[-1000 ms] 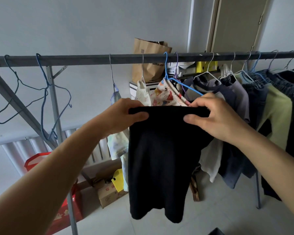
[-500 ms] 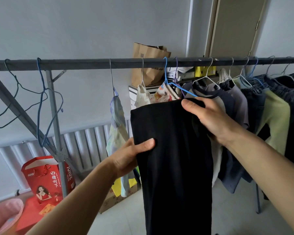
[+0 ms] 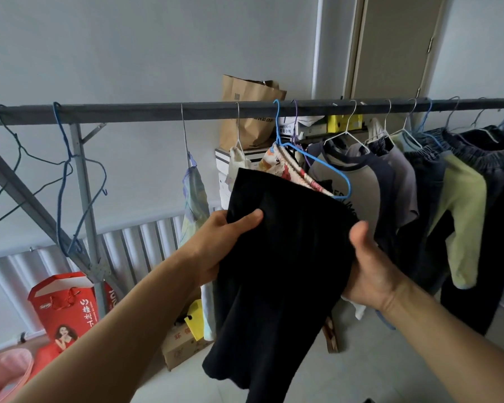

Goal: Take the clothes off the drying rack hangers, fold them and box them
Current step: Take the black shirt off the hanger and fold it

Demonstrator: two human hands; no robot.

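both hands hold a black garment (image 3: 277, 257) up in front of the drying rack (image 3: 157, 111), clear of the bar and on no hanger. the left hand (image 3: 218, 248) grips its left edge, thumb curled over the front of the cloth and the fingers hidden behind it. the right hand (image 3: 370, 271) grips the right edge lower down, thumb pointing up along the cloth; its fingers are behind the fabric, so how tightly they curl i cannot tell. the garment looks doubled over at the top (possibly trousers, though the dark cloth shows little detail) and its lower end hangs toward the floor.

behind it, near the middle of the bar, a blue hanger (image 3: 312, 158) carries a patterned floral piece (image 3: 285, 167), touching the black garment's top edge. to the right along the bar hang a grey t-shirt (image 3: 358, 181), dark clothes and a pale yellow-green garment (image 3: 463, 216), packed close together. at the left end of the bar two empty wire hangers (image 3: 67, 175) dangle beside the rack's upright. a light pastel garment (image 3: 195, 196) hangs alone between them and the middle.

on the floor under the left end stand a red gift bag (image 3: 67, 309) and a pink basket (image 3: 3, 373) at the lower left corner. a cardboard box (image 3: 181, 344) sits beneath the middle. a brown paper bag (image 3: 248, 112) stands on stacked boxes behind the bar.
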